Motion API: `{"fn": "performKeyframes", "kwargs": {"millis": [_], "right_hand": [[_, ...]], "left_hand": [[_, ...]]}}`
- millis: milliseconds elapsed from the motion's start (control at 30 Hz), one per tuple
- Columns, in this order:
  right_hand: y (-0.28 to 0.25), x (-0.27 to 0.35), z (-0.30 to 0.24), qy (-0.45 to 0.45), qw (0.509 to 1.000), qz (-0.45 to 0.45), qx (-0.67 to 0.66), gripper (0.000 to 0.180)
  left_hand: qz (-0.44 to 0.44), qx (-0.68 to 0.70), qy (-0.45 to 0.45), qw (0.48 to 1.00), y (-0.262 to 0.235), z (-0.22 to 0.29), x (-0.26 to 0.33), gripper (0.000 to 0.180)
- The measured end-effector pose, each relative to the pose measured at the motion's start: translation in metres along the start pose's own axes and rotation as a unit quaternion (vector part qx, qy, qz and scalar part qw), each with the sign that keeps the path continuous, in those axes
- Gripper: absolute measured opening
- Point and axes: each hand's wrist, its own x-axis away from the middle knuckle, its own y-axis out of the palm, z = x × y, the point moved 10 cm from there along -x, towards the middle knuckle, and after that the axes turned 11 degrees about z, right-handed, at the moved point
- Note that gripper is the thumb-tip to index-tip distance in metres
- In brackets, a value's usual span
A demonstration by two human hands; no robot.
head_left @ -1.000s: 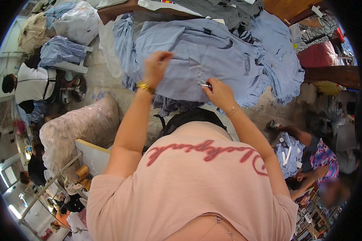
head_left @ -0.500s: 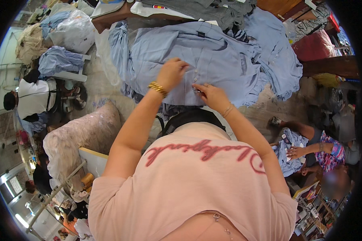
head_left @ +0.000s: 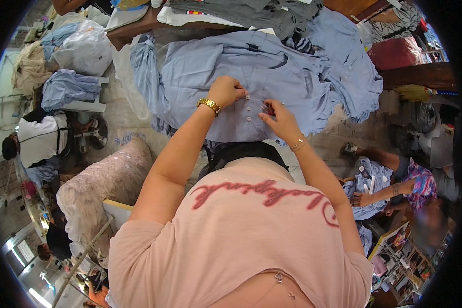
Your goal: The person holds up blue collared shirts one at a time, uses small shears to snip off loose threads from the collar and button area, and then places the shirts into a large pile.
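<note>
A light blue garment (head_left: 200,61) lies spread out in front of me, with a dark label at its neckline and several pale buttons (head_left: 249,109) down its front. My left hand (head_left: 227,92), with a gold watch at the wrist, pinches the cloth beside the upper button. Just right of the button row, my right hand (head_left: 281,123) is closed around small thread snips (head_left: 267,108), partly hidden by the fingers. Their tips point toward the far left, a little above the garment.
More blue garments (head_left: 344,66) are heaped at the right, and grey clothes (head_left: 256,15) lie on the far side. A large wrapped bundle (head_left: 105,174) stands at the left. A co-worker (head_left: 418,185) sits at the right handling blue clothing; another person (head_left: 43,138) is at the left.
My left hand has shifted slightly right and down, onto the button row. My right hand has moved right, away from the buttons, with the snips tilted up. The garment sits slightly lower in view.
</note>
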Motion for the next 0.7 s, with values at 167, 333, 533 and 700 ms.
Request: {"fn": "performKeyframes", "kwargs": {"millis": [167,333,533,700], "right_hand": [[0.007,-0.016,-0.012,-0.028,0.999,-0.022,0.009,0.032],[0.007,-0.026,-0.009,-0.021,0.998,-0.002,0.063,0.028],[0.008,-0.034,-0.033,-0.099,0.974,0.038,0.200,0.022],[0.014,-0.039,-0.041,-0.105,0.965,0.039,0.236,0.021]], "left_hand": [[0.004,0.009,0.007,1.000,0.007,-0.013,-0.008,0.022],[-0.033,0.138,-0.040,0.989,0.013,-0.024,-0.010,0.024],[-0.042,0.146,-0.031,0.988,0.015,-0.019,-0.008,0.027],[-0.042,0.149,-0.015,0.988,0.017,-0.017,-0.008,0.024]]}}
